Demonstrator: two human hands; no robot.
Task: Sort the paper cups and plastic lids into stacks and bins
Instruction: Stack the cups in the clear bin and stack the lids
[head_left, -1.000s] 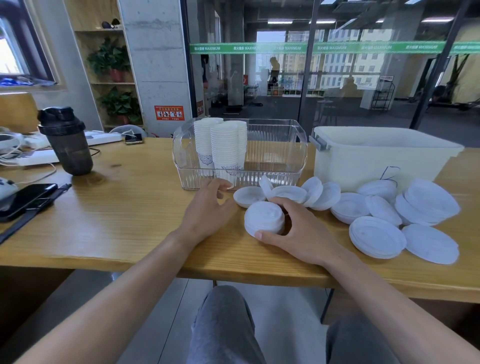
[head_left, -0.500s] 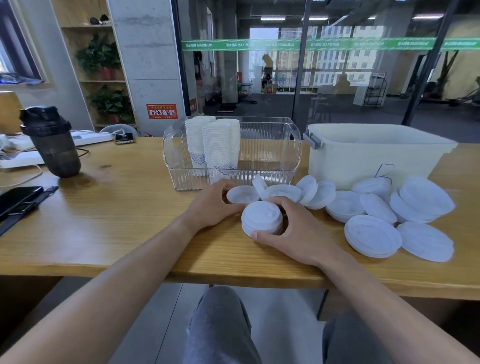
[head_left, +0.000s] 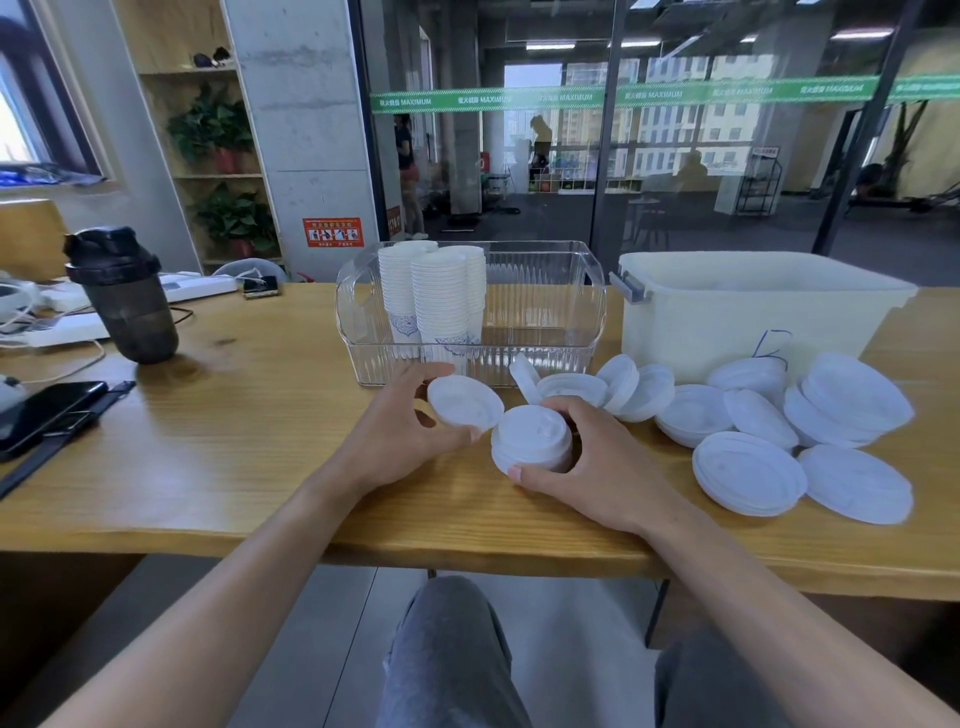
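Lids lay scattered along the far right part of the wooden table (head_left: 218, 447) when I looked through the head camera. My left hand (head_left: 395, 441) pinched a single white lid (head_left: 464, 402) between thumb and fingertips, holding it tilted just above the tabletop, right beside the short lid stack (head_left: 531, 439). My right hand (head_left: 597, 467) curled round that stack, thumb at its near side and fingers behind it, with the stack standing on the table about midway along the near half.

Behind both hands stood the clear bin (head_left: 545, 312), holding stacked paper cups (head_left: 434, 296) upright in its left part; its right part showed bare floor. The white bin (head_left: 753, 312) sat just right of it, the two nearly touching. Loose lids (head_left: 623, 384) leaned against one another in front of the clear bin's near wall, and wider lid piles (head_left: 748, 473) spread in front of the white bin towards the table's right end.

To the left, a dark bottle (head_left: 127, 301) stood well apart from the hands, and a phone (head_left: 44, 410) lay near the left edge. Between the bottle and my left hand the wood was bare, and a strip of tabletop separated the hands from the near edge
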